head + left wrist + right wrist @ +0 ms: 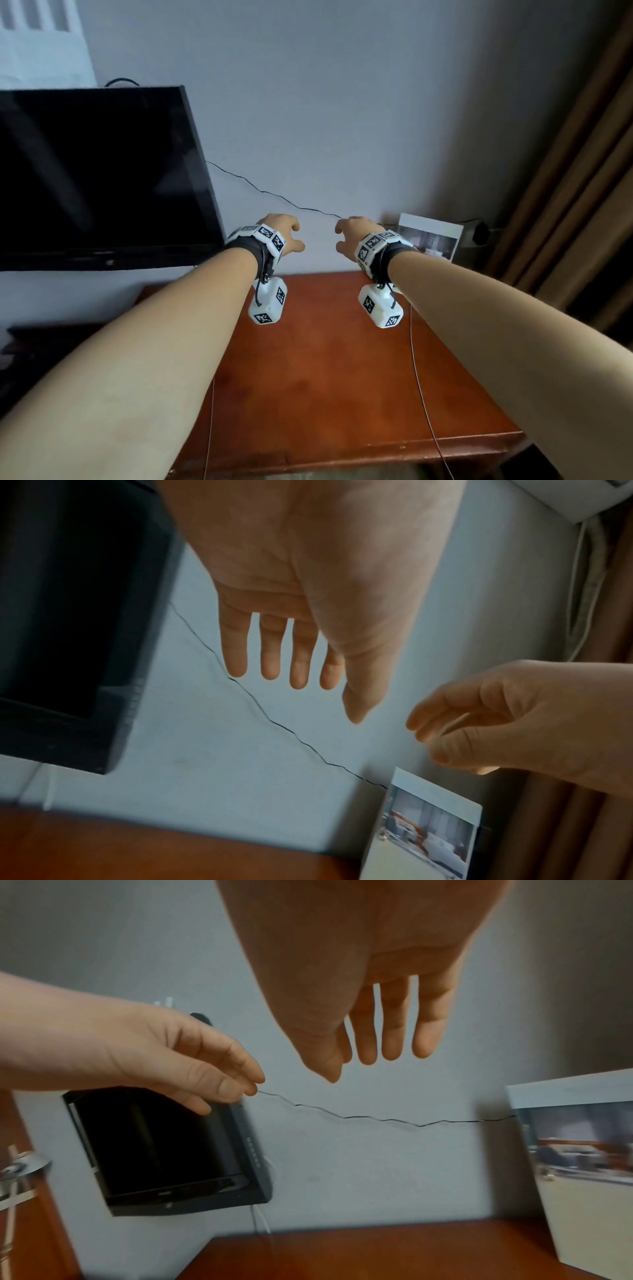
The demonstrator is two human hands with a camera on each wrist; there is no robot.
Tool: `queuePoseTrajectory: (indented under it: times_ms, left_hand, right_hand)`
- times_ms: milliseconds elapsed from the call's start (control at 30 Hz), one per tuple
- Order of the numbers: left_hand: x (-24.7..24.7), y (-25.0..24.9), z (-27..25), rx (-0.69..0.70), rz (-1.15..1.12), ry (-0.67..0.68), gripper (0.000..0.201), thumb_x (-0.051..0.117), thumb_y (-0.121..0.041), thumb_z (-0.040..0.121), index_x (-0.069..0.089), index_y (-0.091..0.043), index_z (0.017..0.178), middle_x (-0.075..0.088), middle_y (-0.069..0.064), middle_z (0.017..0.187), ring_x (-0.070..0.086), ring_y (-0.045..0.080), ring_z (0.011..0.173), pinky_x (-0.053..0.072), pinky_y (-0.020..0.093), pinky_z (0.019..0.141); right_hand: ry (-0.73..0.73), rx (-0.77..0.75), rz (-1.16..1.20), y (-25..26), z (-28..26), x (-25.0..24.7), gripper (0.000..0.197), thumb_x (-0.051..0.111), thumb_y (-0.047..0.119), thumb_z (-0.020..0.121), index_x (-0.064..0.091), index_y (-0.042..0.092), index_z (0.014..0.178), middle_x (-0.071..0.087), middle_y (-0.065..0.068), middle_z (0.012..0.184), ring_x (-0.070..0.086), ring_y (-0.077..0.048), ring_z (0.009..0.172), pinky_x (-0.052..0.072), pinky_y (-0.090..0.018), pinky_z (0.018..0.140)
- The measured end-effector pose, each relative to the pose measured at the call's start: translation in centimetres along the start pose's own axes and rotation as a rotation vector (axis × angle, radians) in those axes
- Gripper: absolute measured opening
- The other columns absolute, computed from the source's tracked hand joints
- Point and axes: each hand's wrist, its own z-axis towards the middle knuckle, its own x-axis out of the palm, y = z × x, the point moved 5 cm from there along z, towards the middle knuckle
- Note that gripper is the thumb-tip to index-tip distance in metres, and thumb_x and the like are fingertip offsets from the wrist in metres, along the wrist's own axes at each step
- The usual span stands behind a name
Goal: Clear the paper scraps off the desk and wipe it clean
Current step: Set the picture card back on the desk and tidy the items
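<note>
Both of my arms reach forward above the reddish-brown wooden desk [325,377], with the hands raised in front of the wall. My left hand [291,236] holds nothing; the left wrist view shows its fingers [301,664] straight and slightly apart. My right hand [344,236] hangs a short way to its right, apart from it and also holding nothing, its fingers [394,1031] relaxed in the right wrist view. The desk top [377,1253] lies well below both hands. No paper scraps or cloth show in any view.
A photo card [431,236] leans on the wall at the desk's back right, beside a dark plug [479,231]. A black screen [96,178] hangs on the wall at left. A thin black cable [274,195] runs along the wall behind the hands. Brown curtains [582,171] close the right side.
</note>
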Motion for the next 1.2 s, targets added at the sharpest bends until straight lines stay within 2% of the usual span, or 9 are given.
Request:
queuePoseTrajectory:
  times_ms: [100, 233, 333, 467, 633, 700, 800, 967, 1200]
  left_hand:
    - [-2.6, 5.6, -2.7, -0.042, 0.002, -0.027, 0.053, 0.071, -0.039, 0.081, 0.058, -0.018, 0.128, 0.060, 0.007, 0.127, 0.057, 0.028, 0.112, 0.047, 0.033, 0.093]
    - [-6.1, 14.1, -6.2, -0.084, 0.040, -0.055, 0.049, 0.071, -0.041, 0.080, 0.061, -0.020, 0.123, 0.063, 0.005, 0.120, 0.060, 0.025, 0.099, 0.049, 0.030, 0.081]
    - [-8.1, 20.9, -9.0, -0.100, 0.073, -0.052, 0.050, 0.069, -0.040, 0.083, 0.059, -0.019, 0.127, 0.061, 0.005, 0.122, 0.060, 0.025, 0.102, 0.051, 0.032, 0.084]
    - [-9.4, 30.0, -13.0, -0.135, 0.082, -0.042, 0.045, 0.070, -0.039, 0.082, 0.061, -0.019, 0.122, 0.063, 0.004, 0.114, 0.060, 0.022, 0.092, 0.048, 0.028, 0.074]
    - [-9.5, 41.3, -17.4, -0.225, 0.036, -0.005, 0.050, 0.071, -0.040, 0.081, 0.060, -0.018, 0.125, 0.062, 0.005, 0.122, 0.060, 0.024, 0.106, 0.048, 0.031, 0.084]
    - [-9.3, 45.9, -18.3, -0.283, 0.015, 0.015, 0.054, 0.072, -0.042, 0.080, 0.058, -0.020, 0.128, 0.059, 0.005, 0.127, 0.058, 0.025, 0.110, 0.048, 0.032, 0.089]
    - [-9.0, 52.7, -19.4, -0.362, -0.033, 0.040, 0.056, 0.072, -0.041, 0.080, 0.057, -0.021, 0.130, 0.058, 0.005, 0.130, 0.057, 0.026, 0.114, 0.047, 0.037, 0.098]
    - [-7.4, 63.5, -19.5, -0.435, -0.072, 0.107, 0.052, 0.072, -0.040, 0.082, 0.057, -0.020, 0.128, 0.057, 0.005, 0.129, 0.056, 0.026, 0.114, 0.046, 0.036, 0.099]
    - [-3.7, 77.8, -17.2, -0.520, -0.041, 0.326, 0.060, 0.072, -0.046, 0.081, 0.055, -0.019, 0.131, 0.059, 0.003, 0.130, 0.057, 0.025, 0.117, 0.046, 0.031, 0.097]
  right_hand:
    - [0.000, -0.045, -0.034, 6.5, 0.3, 0.4, 0.044, 0.055, 0.030, 0.090, 0.051, 0.025, 0.134, 0.053, -0.001, 0.134, 0.052, -0.027, 0.121, 0.040, -0.033, 0.080]
    - [0.002, -0.101, 0.003, 16.5, 1.1, 1.7, 0.044, 0.053, 0.027, 0.089, 0.052, 0.025, 0.133, 0.055, -0.001, 0.129, 0.053, -0.026, 0.118, 0.046, -0.034, 0.086]
    - [0.009, -0.118, 0.042, 24.5, 1.2, 3.2, 0.041, 0.054, 0.026, 0.089, 0.054, 0.022, 0.130, 0.058, -0.003, 0.124, 0.057, -0.028, 0.111, 0.051, -0.037, 0.087]
    - [0.037, -0.138, 0.058, 34.4, 0.7, 6.4, 0.033, 0.055, 0.023, 0.090, 0.059, 0.020, 0.122, 0.062, -0.005, 0.114, 0.059, -0.027, 0.091, 0.049, -0.031, 0.072]
    - [0.142, -0.211, 0.070, 45.1, 1.7, 11.0, 0.040, 0.059, 0.024, 0.092, 0.055, 0.020, 0.131, 0.061, -0.006, 0.128, 0.060, -0.029, 0.113, 0.052, -0.038, 0.092]
    - [0.151, -0.230, 0.044, 48.9, 2.4, 12.4, 0.040, 0.056, 0.019, 0.093, 0.055, 0.022, 0.132, 0.060, -0.003, 0.129, 0.060, -0.027, 0.113, 0.052, -0.034, 0.089]
    - [0.174, -0.291, -0.013, 54.9, 3.9, 15.0, 0.034, 0.051, 0.018, 0.092, 0.059, 0.018, 0.125, 0.064, -0.006, 0.121, 0.063, -0.029, 0.105, 0.056, -0.037, 0.083]
    - [0.221, -0.351, -0.035, 63.8, 7.5, 21.0, 0.030, 0.042, 0.018, 0.086, 0.061, 0.018, 0.110, 0.065, -0.008, 0.109, 0.063, -0.031, 0.093, 0.051, -0.034, 0.068]
    - [0.427, -0.372, 0.120, 73.4, 14.6, 31.3, 0.042, 0.053, 0.027, 0.086, 0.056, 0.027, 0.128, 0.063, -0.004, 0.124, 0.062, -0.028, 0.106, 0.054, -0.037, 0.087]
